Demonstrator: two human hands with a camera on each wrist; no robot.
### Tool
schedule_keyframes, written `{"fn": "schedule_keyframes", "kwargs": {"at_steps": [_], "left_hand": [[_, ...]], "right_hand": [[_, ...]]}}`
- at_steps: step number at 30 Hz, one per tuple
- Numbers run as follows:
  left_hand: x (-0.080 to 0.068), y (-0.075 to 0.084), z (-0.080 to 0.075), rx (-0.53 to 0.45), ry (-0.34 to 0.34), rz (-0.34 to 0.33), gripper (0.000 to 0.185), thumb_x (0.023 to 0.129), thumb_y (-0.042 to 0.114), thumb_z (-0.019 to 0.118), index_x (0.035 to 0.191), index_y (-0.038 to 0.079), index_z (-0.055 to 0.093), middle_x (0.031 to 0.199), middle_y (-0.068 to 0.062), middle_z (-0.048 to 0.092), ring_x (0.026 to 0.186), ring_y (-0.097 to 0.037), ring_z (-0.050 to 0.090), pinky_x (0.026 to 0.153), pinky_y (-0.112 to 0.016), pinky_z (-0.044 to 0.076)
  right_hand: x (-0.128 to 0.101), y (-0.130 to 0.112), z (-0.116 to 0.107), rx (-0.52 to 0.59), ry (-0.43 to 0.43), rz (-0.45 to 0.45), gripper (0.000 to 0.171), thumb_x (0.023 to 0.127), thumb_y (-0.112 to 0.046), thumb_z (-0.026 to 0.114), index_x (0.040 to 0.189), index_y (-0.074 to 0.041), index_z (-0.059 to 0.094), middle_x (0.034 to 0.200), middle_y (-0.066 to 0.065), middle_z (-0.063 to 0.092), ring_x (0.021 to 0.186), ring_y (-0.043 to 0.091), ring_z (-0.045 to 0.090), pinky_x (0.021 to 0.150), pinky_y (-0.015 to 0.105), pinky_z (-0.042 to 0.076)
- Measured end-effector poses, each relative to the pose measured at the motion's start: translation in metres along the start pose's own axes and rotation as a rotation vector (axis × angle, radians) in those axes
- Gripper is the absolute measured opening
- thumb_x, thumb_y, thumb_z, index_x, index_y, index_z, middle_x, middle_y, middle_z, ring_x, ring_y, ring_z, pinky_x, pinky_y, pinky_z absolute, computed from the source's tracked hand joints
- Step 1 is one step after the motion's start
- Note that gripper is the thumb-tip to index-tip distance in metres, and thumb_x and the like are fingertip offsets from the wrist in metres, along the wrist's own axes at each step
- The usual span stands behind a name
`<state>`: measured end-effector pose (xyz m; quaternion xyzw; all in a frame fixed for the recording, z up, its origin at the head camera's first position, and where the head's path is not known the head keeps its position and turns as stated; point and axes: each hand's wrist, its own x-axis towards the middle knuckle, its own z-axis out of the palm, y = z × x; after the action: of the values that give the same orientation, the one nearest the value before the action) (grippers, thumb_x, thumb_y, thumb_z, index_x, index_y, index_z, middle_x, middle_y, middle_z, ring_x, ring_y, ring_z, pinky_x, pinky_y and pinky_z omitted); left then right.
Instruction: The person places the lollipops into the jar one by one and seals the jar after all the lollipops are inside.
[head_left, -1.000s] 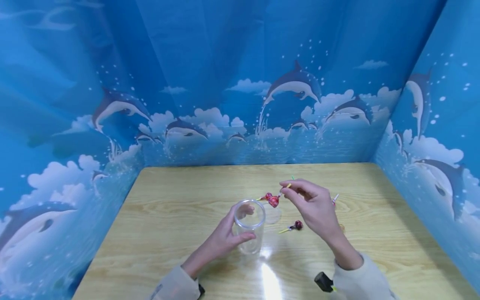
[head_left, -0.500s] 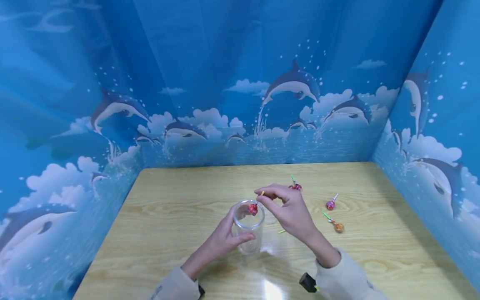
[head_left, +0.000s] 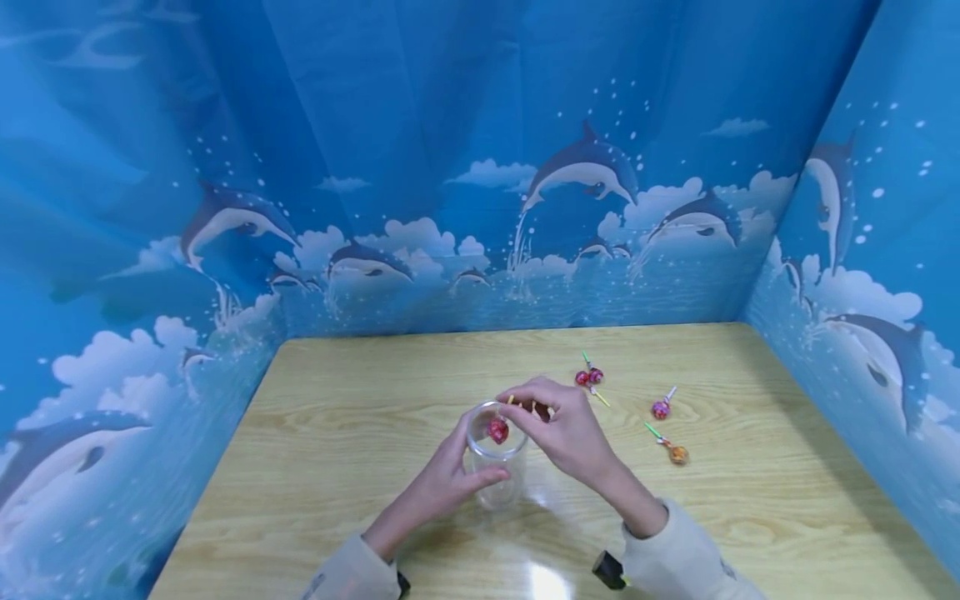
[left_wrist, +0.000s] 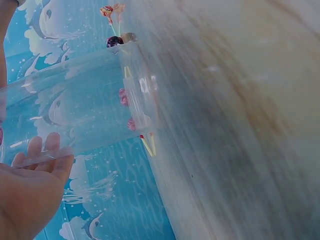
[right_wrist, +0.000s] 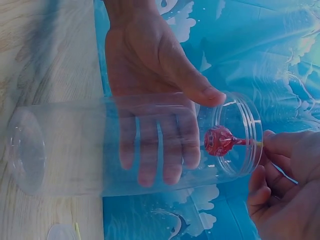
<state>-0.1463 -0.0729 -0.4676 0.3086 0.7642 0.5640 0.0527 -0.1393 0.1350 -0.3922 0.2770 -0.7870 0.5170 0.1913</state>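
Red lollipop (head_left: pixel 498 430) hangs ball-down just inside a clear jar (head_left: pixel 501 497); the left hand (head_left: pixel 450 474) holds the jar from 8 o'clock, and the right hand (head_left: pixel 564 425), at 2 o'clock, pinches the stick (head_left: pixel 511 400). Beyond, an orange lollipop (head_left: pixel 678 454) lies on the table (head_left: pixel 337 417) toward 3 o'clock.

Bits that are tucked away or chopped off
In the head view, the right hand (head_left: pixel 558 429) hides part of the stick of the red lollipop (head_left: pixel 498 431), and both sleeves (head_left: pixel 686 554) run off the bottom. In the left wrist view, the left hand (left_wrist: pixel 27 202) and the clear jar (left_wrist: pixel 85 112) get cut off at the left edge, and the table (left_wrist: pixel 240 125) looks smeary. In the right wrist view, the marks on the lollipop are too tiny to read, and a clear round thing (right_wrist: pixel 62 233) is cut by the bottom.
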Motion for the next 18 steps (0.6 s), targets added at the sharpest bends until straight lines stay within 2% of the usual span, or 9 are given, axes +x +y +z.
{"fn": "schedule_keyframes", "kwargs": {"at_steps": [7, 13, 18], "left_hand": [[0.0005, -0.0012, 0.0003, -0.008, -0.001, 0.006, 0.085, 0.090, 0.016, 0.081, 0.159, 0.011, 0.031, 0.153, -0.010, 0.050, 0.137, -0.027, 0.051, 0.116, -0.054, 0.039], [-0.0003, -0.0036, 0.0012, -0.016, -0.003, 0.015, 0.084, 0.090, 0.020, 0.081, 0.158, 0.013, 0.032, 0.149, -0.009, 0.054, 0.135, -0.028, 0.053, 0.114, -0.055, 0.042], [-0.0002, -0.0052, 0.0018, -0.016, 0.003, 0.046, 0.082, 0.088, 0.013, 0.082, 0.156, 0.016, 0.036, 0.142, -0.008, 0.058, 0.131, -0.029, 0.054, 0.111, -0.060, 0.043]], "right_hand": [[-0.0006, 0.0010, 0.0028, -0.040, -0.001, -0.019, 0.013, 0.087, -0.006, 0.082, 0.099, -0.010, 0.081, 0.083, -0.006, 0.071, 0.066, 0.010, 0.052, 0.054, 0.021, 0.044], [-0.0013, -0.0008, 0.0039, -0.060, -0.007, -0.010, 0.016, 0.086, -0.004, 0.083, 0.100, -0.010, 0.081, 0.084, -0.007, 0.072, 0.071, 0.010, 0.056, 0.055, 0.030, 0.049], [-0.0019, -0.0015, 0.0033, -0.064, -0.005, -0.003, 0.017, 0.086, -0.003, 0.082, 0.101, -0.011, 0.081, 0.085, -0.007, 0.073, 0.067, 0.008, 0.052, 0.054, 0.023, 0.045]]}}
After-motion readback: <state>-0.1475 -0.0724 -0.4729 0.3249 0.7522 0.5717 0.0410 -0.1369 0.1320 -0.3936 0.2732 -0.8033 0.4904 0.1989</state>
